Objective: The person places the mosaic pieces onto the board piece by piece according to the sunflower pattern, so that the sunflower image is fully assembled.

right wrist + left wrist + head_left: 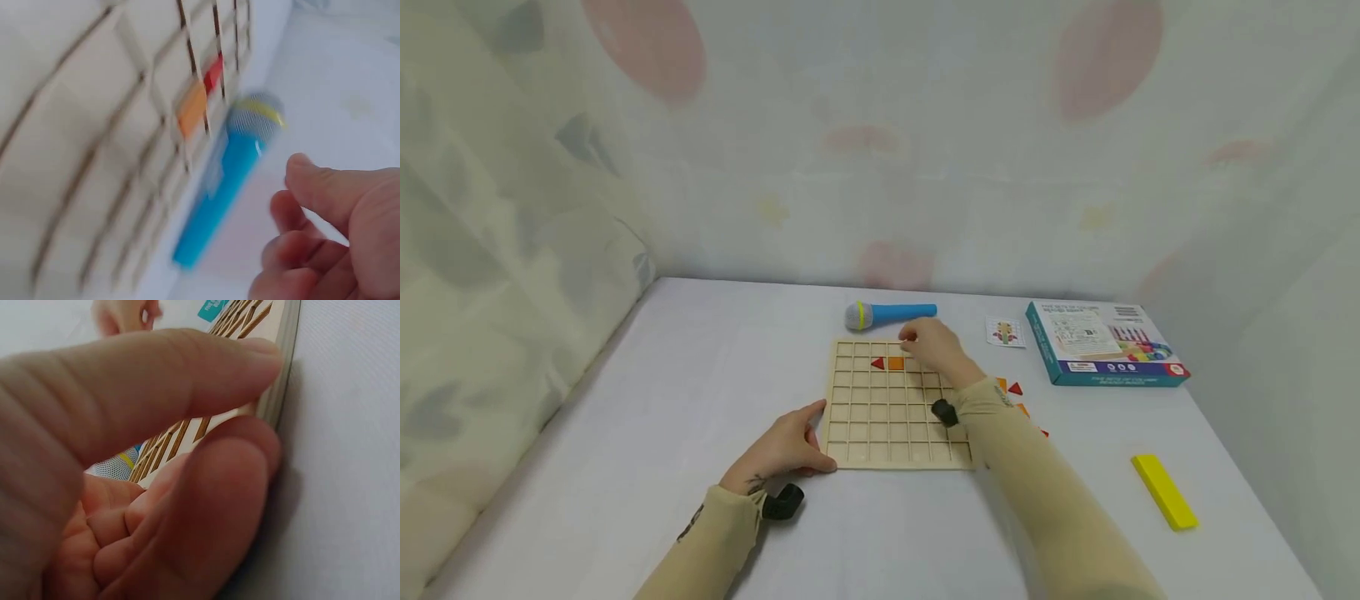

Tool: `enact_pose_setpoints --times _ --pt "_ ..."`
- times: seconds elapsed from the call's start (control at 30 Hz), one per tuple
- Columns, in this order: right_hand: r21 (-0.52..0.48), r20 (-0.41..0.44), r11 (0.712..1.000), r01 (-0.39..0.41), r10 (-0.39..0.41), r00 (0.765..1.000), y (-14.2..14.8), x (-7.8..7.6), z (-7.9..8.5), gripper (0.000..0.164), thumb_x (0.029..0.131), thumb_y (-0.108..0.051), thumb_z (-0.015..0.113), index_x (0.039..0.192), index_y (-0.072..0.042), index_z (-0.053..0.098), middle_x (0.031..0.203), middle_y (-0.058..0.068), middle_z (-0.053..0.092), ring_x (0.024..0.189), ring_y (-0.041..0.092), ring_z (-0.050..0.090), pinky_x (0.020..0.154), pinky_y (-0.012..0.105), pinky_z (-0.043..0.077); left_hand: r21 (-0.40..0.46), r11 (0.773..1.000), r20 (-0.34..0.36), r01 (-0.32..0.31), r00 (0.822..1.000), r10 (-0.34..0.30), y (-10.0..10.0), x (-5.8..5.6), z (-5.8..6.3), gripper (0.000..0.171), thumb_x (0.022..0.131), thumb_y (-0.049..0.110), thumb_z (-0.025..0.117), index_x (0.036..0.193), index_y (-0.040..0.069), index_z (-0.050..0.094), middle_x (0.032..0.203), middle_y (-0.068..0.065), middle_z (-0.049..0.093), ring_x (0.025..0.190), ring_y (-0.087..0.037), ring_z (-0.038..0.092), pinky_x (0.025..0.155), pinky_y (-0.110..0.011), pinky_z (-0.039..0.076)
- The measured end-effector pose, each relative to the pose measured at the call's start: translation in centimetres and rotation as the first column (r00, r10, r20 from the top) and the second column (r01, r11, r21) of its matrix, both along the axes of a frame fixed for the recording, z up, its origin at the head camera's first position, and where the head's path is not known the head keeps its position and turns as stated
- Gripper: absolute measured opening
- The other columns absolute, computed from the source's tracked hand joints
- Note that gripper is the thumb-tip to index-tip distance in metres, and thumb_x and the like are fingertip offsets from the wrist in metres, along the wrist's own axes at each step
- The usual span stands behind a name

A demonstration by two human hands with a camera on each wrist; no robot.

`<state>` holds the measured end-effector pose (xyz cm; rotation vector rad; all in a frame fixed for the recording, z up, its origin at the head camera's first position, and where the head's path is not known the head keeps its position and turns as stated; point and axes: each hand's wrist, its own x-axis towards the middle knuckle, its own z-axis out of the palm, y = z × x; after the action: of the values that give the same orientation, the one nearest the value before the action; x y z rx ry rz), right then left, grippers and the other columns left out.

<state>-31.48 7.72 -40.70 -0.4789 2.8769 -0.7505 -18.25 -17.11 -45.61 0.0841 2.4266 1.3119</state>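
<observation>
A pale wooden grid board (868,414) lies on the table, with a red triangle tile (878,363) and an orange square tile (896,363) side by side in its upper rows. My left hand (782,442) holds the board's near left corner, thumb on the front edge and a finger along the left side. My right hand (934,346) hovers over the far edge, just right of the orange tile. In the right wrist view its fingers (306,244) are loosely bent and no tile shows between them.
A blue toy microphone (898,313) lies behind the board. Several loose tiles, including a red triangle (1016,388), lie partly hidden beside my right sleeve. Rightward are a pattern card (1004,332), a boxed set (1105,343) and a yellow block (1164,492).
</observation>
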Motion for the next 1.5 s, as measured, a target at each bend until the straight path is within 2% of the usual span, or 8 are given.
enact_pose_setpoints --times 0.17,0.27,0.43,0.57,0.8,1.07,1.3,1.5 --pt "0.11 -0.01 0.992 0.053 -0.052 0.999 6.7 1.3 1.1 0.026 0.091 -0.02 0.058 0.111 -0.005 0.065 0.108 0.012 0.065 0.089 0.023 0.06 0.077 0.04 0.049 0.0 1.0 0.003 -0.003 1.0 0.003 -0.4 -0.3 -0.1 0.107 0.061 0.01 0.085 0.147 0.006 0.023 0.066 -0.009 0.057 0.05 -0.016 0.054 0.048 -0.029 0.046" --pt "0.204 0.05 0.974 0.095 -0.107 0.993 9.7 2.0 0.6 0.029 0.09 -0.02 0.059 0.112 -0.002 0.064 0.107 0.014 0.064 0.084 0.024 0.059 0.076 0.04 0.05 -0.02 0.999 0.01 -0.025 1.0 0.026 -0.8 -0.3 -0.2 0.106 0.06 0.01 0.085 0.147 0.008 0.024 0.066 -0.009 0.056 0.05 -0.017 0.053 0.048 -0.028 0.045" --pt "0.267 0.172 0.949 0.17 -0.22 0.96 12.3 2.4 -1.0 0.031 0.089 -0.022 0.062 0.111 0.0 0.063 0.1 0.014 0.063 0.082 0.025 0.054 0.074 0.038 0.048 -0.032 0.998 0.017 -0.057 0.998 0.057 -1.1 -0.3 -0.1 0.106 0.06 0.008 0.085 0.147 0.008 0.024 0.067 -0.009 0.056 0.049 -0.017 0.053 0.048 -0.028 0.045" --pt "0.283 0.198 0.934 0.217 -0.278 0.94 13.1 2.7 -2.2 0.03 0.088 -0.025 0.063 0.104 0.001 0.064 0.09 0.012 0.063 0.078 0.024 0.053 0.07 0.036 0.045 -0.019 0.998 0.021 -0.053 0.998 0.053 -1.1 -0.3 -0.1 0.106 0.06 0.008 0.085 0.147 0.008 0.024 0.067 -0.009 0.056 0.049 -0.016 0.052 0.048 -0.028 0.045" --pt "0.25 0.174 0.925 0.287 -0.334 0.926 13.3 3.4 -3.1 0.024 0.087 -0.022 0.064 0.098 -0.001 0.063 0.081 0.009 0.061 0.074 0.023 0.053 0.069 0.035 0.044 -0.023 0.999 0.018 -0.044 0.999 0.045 -0.9 -0.5 -0.3 0.107 0.06 0.009 0.085 0.147 0.008 0.024 0.066 -0.009 0.056 0.049 -0.016 0.053 0.048 -0.027 0.044" --pt "0.167 0.118 0.929 0.332 -0.353 0.928 12.4 3.4 -1.8 0.018 0.086 -0.019 0.065 0.09 -0.003 0.059 0.082 0.011 0.058 0.073 0.024 0.051 0.061 0.031 0.04 -0.021 0.999 0.019 -0.029 0.999 0.029 -0.7 -0.7 -0.4 0.107 0.06 0.01 0.086 0.147 0.007 0.024 0.066 -0.008 0.056 0.049 -0.016 0.053 0.047 -0.027 0.044" --pt "-0.109 0.102 0.976 0.191 -0.18 0.978 7.9 1.8 -0.4 0.013 0.088 -0.013 0.061 0.095 -0.002 0.062 0.091 0.012 0.061 0.077 0.022 0.052 0.064 0.03 0.045 -0.022 0.999 0.022 -0.034 0.999 0.034 -0.5 -0.7 -0.4 0.107 0.06 0.009 0.086 0.147 0.009 0.025 0.066 -0.008 0.056 0.048 -0.015 0.052 0.047 -0.027 0.044" --pt "-0.259 0.201 0.957 0.133 -0.082 0.976 4.1 0.5 -1.0 0.018 0.091 -0.006 0.051 0.104 0.002 0.061 0.092 0.014 0.061 0.066 0.017 0.053 0.056 0.024 0.044 0.011 1.0 0.023 -0.019 1.0 0.018 -0.1 -0.5 -0.2 0.106 0.06 0.01 0.085 0.147 0.008 0.025 0.066 -0.009 0.056 0.049 -0.015 0.052 0.048 -0.028 0.045"
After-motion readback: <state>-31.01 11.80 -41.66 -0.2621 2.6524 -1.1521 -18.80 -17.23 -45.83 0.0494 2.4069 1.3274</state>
